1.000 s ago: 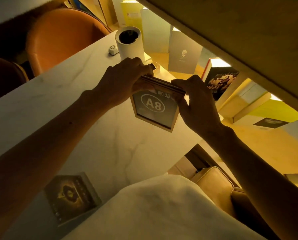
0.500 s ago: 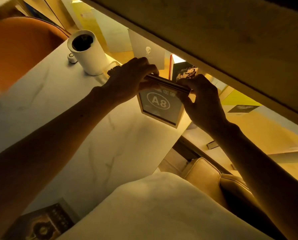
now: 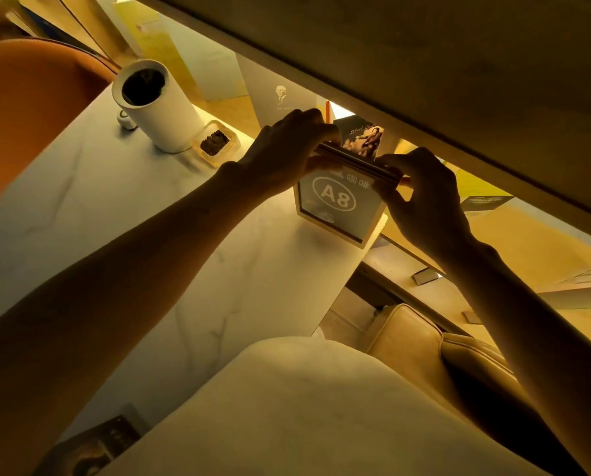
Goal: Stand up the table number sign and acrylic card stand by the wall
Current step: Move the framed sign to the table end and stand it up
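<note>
The table number sign (image 3: 335, 204), a pale-framed square panel marked "A8", stands nearly upright at the far right corner of the white marble table (image 3: 156, 235). My left hand (image 3: 287, 149) pinches the left end of its top edge. My right hand (image 3: 424, 194) pinches the right end. A second thin panel seems pressed against the sign's top edge (image 3: 355, 163); I cannot tell if it is the acrylic card stand. The sign's lower edge is at the table surface.
A white cylindrical container (image 3: 156, 108) and a small clear dish of dark bits (image 3: 215, 142) stand at the table's far edge. Books and cards lean in the lit shelf (image 3: 362, 139) behind. A book (image 3: 94, 448) lies near me. An orange chair (image 3: 29, 108) is left.
My view has shifted, so the container and sign sit more to the right in the frame. Both hands keep their hold on the sign's top edge, and it stands slightly nearer the shelf.
</note>
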